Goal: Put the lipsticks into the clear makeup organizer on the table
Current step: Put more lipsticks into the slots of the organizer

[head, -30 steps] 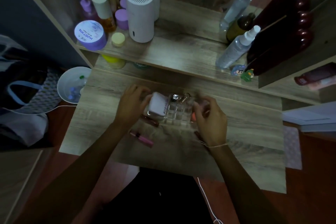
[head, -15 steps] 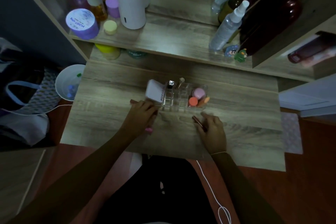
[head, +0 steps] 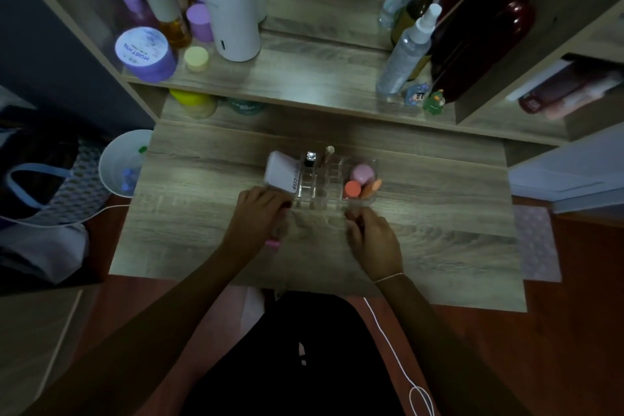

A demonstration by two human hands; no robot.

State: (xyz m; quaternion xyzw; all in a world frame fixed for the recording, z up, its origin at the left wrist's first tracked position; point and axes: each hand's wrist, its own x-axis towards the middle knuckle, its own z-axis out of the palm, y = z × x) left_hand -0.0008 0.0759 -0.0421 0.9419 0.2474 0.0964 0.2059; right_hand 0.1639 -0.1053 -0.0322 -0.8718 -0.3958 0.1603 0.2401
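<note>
The clear makeup organizer (head: 322, 194) stands mid-table. It holds a white case (head: 282, 172), a black silver-topped lipstick (head: 310, 159), a beige stick (head: 329, 152) and pink and orange items (head: 361, 181). My left hand (head: 260, 218) lies curled at its front left corner, with a dark red lipstick tip (head: 288, 204) at the fingertips. A pink lipstick (head: 273, 243) pokes out from under that hand. My right hand (head: 374, 236) is just before the organizer's front right, fingers pinched on a thin dark lipstick (head: 354, 215).
A raised shelf behind the table carries a white cylinder (head: 233, 10), a purple jar (head: 145, 51), bottles and a spray bottle (head: 405, 54). A white bin (head: 121, 165) stands off the table's left edge. A white cable (head: 388, 334) hangs by my lap.
Both hands came off the organizer and dropped to the table in front of it, closing over the lipsticks lying there. The view has also tilted slightly.
</note>
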